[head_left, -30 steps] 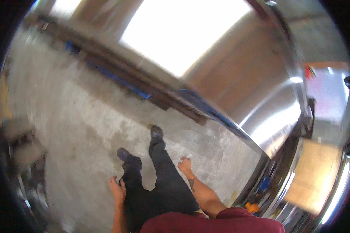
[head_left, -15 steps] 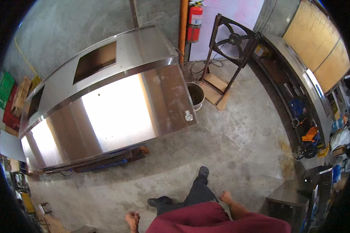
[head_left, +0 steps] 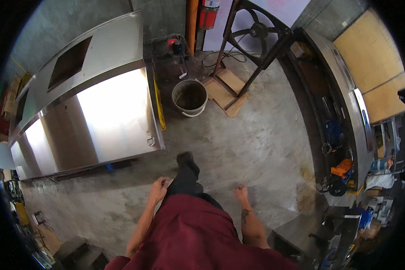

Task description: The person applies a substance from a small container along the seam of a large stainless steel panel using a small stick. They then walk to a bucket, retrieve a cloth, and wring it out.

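Note:
My left hand (head_left: 159, 188) hangs beside my left leg with its fingers loosely curled, and nothing shows in it. On the other side my right hand (head_left: 240, 192) is held low over the floor, its fingers also curled in, with no object visible. Neither hand touches anything around it. The large stainless steel hood-like box (head_left: 67, 108) lies ahead and to the left, nearest to my left hand. Near its front right corner sits a small metal fitting (head_left: 150, 141). Further ahead stands a round bucket (head_left: 190, 111) with dark insides.
Behind the bucket, a dark metal frame with a spoked wheel (head_left: 258, 30) stands on wooden boards (head_left: 222, 96). A red fire extinguisher (head_left: 207, 18) hangs beyond. A long steel bench (head_left: 342, 85) with tools curves along the right. Dark metal boxes (head_left: 297, 234) stand at lower right.
I have stepped forward and to the right: the steel box now lies further left, and the whole bucket has come into view. Both hands show higher in the picture.

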The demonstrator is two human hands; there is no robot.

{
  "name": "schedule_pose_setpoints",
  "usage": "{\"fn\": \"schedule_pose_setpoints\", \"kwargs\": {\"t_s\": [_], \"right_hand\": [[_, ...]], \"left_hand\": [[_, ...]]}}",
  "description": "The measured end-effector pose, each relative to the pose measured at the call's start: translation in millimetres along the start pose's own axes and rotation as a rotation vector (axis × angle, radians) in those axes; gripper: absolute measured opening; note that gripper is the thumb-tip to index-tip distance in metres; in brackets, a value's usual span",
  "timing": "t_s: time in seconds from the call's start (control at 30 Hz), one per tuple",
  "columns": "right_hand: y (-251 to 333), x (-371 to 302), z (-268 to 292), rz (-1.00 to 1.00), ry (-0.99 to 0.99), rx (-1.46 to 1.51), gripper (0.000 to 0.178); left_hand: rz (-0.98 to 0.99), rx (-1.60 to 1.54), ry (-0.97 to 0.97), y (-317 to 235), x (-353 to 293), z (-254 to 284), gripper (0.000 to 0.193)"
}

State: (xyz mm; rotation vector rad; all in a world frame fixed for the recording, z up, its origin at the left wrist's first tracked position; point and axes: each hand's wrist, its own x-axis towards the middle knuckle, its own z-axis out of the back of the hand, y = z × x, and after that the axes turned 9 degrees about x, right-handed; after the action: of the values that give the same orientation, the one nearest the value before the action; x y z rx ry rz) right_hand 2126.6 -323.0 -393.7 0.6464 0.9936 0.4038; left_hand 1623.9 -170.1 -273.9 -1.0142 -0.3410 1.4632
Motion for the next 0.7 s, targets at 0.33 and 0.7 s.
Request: {"fn": "schedule_pose_setpoints", "kwargs": {"t_s": [0.33,0.7], "right_hand": [[185,134,-51,-0.073,0.344,-0.19,0.025],[392,416,-167,0.514,0.253,-0.663,0.013]], "left_hand": [[0.041,-0.152,0.254,-158,314,-99,0.024],[0.288,-0.159,-0.125,-120,458,-80,0.019]]}}
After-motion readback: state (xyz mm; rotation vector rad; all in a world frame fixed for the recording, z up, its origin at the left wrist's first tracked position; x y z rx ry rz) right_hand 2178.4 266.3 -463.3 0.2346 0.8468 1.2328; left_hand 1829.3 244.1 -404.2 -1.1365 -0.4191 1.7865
